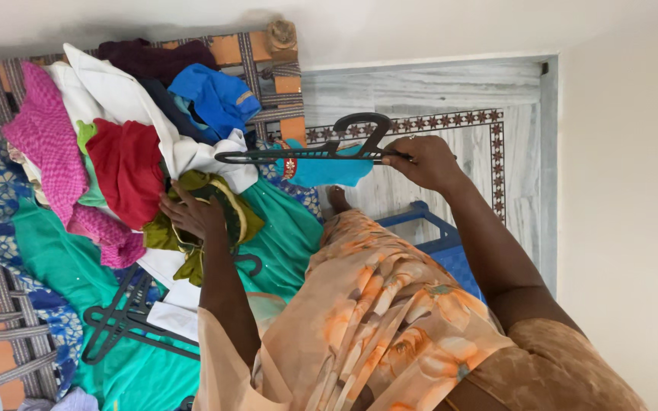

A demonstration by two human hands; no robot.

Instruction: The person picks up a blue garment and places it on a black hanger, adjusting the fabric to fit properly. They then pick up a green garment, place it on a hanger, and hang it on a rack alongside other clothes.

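My right hand [428, 161] is clamped on a dark hanger [321, 151], long axis running left-right, w/ a teal cloth [321, 171] draped on it. Left hand [190, 215], fingers closed, grips an olive garment [211, 199] on the clothes pile, just left of hanger's tip, nearer the pile.

No packages, no labels, no signs, no screens in view, only loose clothing, hangers and a woven cot, nothing boxed, wrapped, tagged or displayed anywhere in the room.
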